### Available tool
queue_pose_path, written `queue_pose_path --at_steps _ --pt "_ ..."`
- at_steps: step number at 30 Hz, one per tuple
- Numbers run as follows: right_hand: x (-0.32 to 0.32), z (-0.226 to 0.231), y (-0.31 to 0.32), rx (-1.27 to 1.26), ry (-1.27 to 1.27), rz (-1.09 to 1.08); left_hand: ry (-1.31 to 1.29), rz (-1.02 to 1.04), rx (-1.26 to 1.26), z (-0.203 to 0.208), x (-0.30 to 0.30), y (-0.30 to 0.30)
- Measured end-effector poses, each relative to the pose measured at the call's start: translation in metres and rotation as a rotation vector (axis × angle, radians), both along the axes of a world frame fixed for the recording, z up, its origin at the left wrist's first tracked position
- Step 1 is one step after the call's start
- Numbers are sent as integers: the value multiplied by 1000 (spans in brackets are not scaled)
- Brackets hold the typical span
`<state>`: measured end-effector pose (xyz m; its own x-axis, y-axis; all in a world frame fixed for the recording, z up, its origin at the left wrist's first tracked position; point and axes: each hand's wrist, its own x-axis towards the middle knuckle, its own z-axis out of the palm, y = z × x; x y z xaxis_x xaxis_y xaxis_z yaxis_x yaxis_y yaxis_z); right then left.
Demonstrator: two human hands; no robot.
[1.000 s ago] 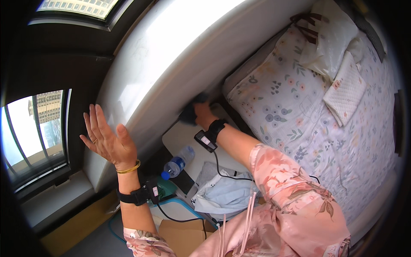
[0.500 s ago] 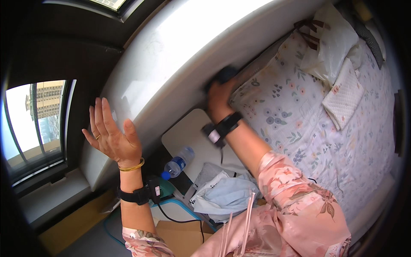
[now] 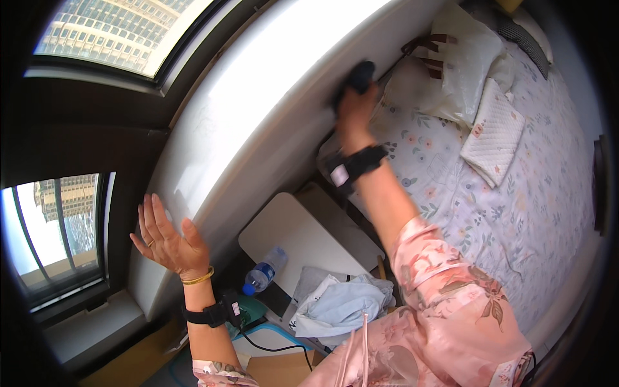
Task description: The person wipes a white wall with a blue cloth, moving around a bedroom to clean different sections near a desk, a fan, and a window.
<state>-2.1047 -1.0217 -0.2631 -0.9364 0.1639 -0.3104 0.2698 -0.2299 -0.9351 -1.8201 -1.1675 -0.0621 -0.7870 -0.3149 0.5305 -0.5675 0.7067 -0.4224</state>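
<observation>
My right hand (image 3: 358,109) grips a dark cloth (image 3: 361,76) against the white wall under the window sill (image 3: 225,109). The cloth and fingers are smeared by motion, so its exact kind is hard to make out. My left hand (image 3: 169,237) is open with fingers spread, at the near end of the sill. A ring and a gold bangle (image 3: 196,277) show on it. Both wrists wear black straps with small boxes.
A bed with a floral sheet (image 3: 445,213) fills the right, with a folded quilted cloth (image 3: 495,132) and a plastic bag (image 3: 461,71) on it. Below stand a pale small table (image 3: 296,226), a water bottle (image 3: 265,271), and a bag with light blue cloth (image 3: 348,300).
My right hand has moved up and farther along the wall with the dark cloth. In the picture my left hand sits lower, still spread. The view has shifted, showing more of the upper window.
</observation>
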Motion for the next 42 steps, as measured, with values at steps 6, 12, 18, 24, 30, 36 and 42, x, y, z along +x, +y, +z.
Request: queue_pose_path --at_steps 6,12,18,24,30,36,42 --pt "162 76 -54 72 605 201 -8 3 24 4 5 0" --pt "-10 30 -8 268 779 -178 -9 15 33 4 1 7" --pt "-117 58 29 138 323 -330 -28 30 39 7 -1 8" --pt "103 77 -43 132 776 67 -39 24 45 7 3 1" --pt "-15 53 -11 138 720 -182 -43 57 32 8 11 2" --pt "-164 -84 60 -270 -57 -165 -20 18 60 0 -7 11" --pt "101 -63 -62 112 -245 45 -34 62 0 13 10 1"
